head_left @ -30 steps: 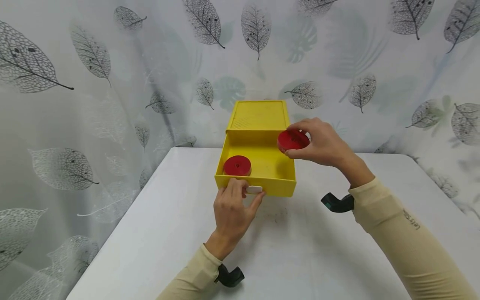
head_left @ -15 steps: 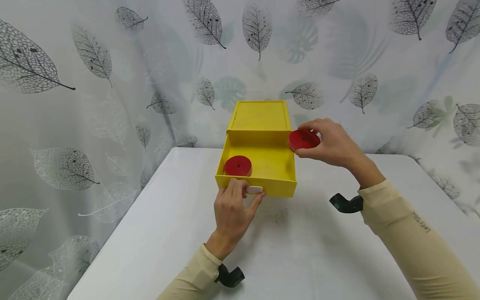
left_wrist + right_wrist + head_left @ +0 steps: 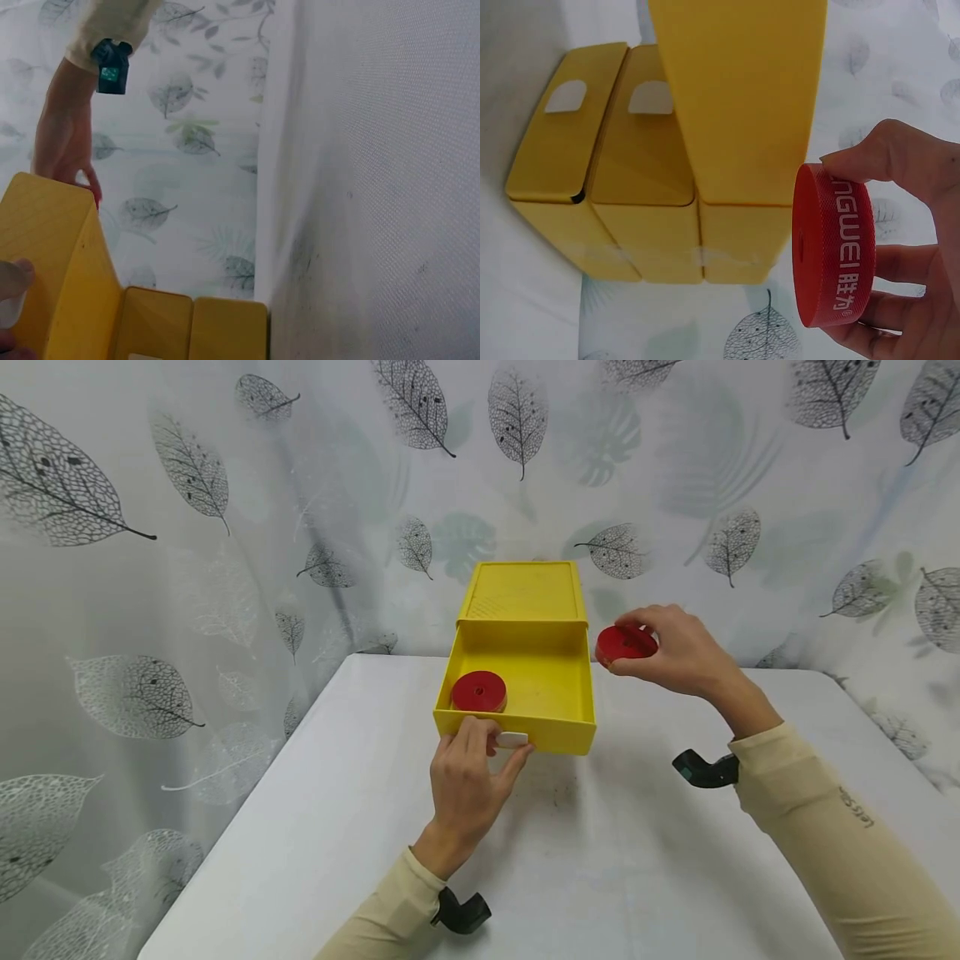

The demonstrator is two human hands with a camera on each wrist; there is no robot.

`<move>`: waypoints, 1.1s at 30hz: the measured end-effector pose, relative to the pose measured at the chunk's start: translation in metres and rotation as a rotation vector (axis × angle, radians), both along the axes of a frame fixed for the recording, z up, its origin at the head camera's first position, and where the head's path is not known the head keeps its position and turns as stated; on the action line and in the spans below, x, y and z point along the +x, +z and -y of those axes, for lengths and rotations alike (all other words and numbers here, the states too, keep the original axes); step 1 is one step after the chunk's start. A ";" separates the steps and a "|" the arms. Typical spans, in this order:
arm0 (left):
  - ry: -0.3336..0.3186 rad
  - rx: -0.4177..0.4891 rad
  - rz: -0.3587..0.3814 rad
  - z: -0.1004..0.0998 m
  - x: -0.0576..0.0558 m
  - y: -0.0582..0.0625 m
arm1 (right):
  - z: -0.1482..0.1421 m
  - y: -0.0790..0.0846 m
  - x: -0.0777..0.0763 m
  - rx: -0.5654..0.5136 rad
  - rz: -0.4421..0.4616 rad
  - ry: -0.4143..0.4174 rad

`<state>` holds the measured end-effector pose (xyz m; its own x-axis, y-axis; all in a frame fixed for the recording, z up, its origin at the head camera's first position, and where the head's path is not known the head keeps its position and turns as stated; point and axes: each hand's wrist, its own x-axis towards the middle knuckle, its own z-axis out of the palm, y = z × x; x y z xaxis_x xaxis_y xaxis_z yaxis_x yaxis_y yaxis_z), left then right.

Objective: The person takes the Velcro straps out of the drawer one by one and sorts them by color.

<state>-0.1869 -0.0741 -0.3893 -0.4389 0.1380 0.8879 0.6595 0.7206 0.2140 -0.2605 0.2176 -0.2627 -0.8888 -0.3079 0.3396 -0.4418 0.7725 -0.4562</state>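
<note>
My right hand (image 3: 686, 656) pinches a red roll of tape (image 3: 626, 645) between thumb and fingers, in the air just right of the yellow drawer (image 3: 551, 693). White lettering runs round the roll's rim (image 3: 847, 247) in the right wrist view. A second red roll (image 3: 478, 691) lies flat in the drawer's front left corner. At the drawer's front, my left hand (image 3: 465, 785) holds the white handle (image 3: 513, 739) with thumb and fingers. The drawer is pulled well out; the left wrist view catches only fingertips (image 3: 15, 279) at the handle.
The drawer belongs to a yellow stacked unit (image 3: 525, 593) at the table's back. Two lower drawers, pushed in, have white handles (image 3: 651, 97). The white table (image 3: 375, 760) ends at a leaf-patterned curtain (image 3: 675, 468). A black device (image 3: 705, 768) hangs from each wrist.
My right hand has carried the held roll rightward and slightly down, from over the drawer's right edge to outside it. The left hand and the drawer have stayed in place.
</note>
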 end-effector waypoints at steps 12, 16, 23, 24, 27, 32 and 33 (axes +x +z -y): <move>-0.007 0.001 0.006 0.000 0.000 0.000 | -0.007 -0.019 -0.014 0.005 0.077 -0.051; -0.004 0.000 0.006 0.000 0.000 -0.001 | -0.009 -0.024 -0.018 0.007 0.082 -0.057; 0.002 0.003 0.005 0.001 0.000 -0.002 | -0.011 -0.033 -0.024 0.016 0.090 -0.063; 0.000 0.004 0.006 0.001 0.000 -0.002 | -0.011 -0.034 -0.024 0.021 0.091 -0.065; -0.004 0.004 0.005 0.001 0.001 -0.002 | -0.012 -0.038 -0.026 0.033 0.091 -0.067; 0.001 -0.003 0.004 0.001 0.000 -0.001 | -0.013 -0.044 -0.031 0.048 0.093 -0.069; 0.002 -0.003 0.005 0.001 0.000 -0.002 | -0.013 -0.046 -0.032 0.052 0.098 -0.071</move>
<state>-0.1864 -0.0749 -0.3908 -0.4434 0.1401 0.8853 0.6574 0.7223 0.2149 -0.2926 0.2303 -0.3082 -0.9371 -0.2579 0.2351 -0.3404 0.8241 -0.4528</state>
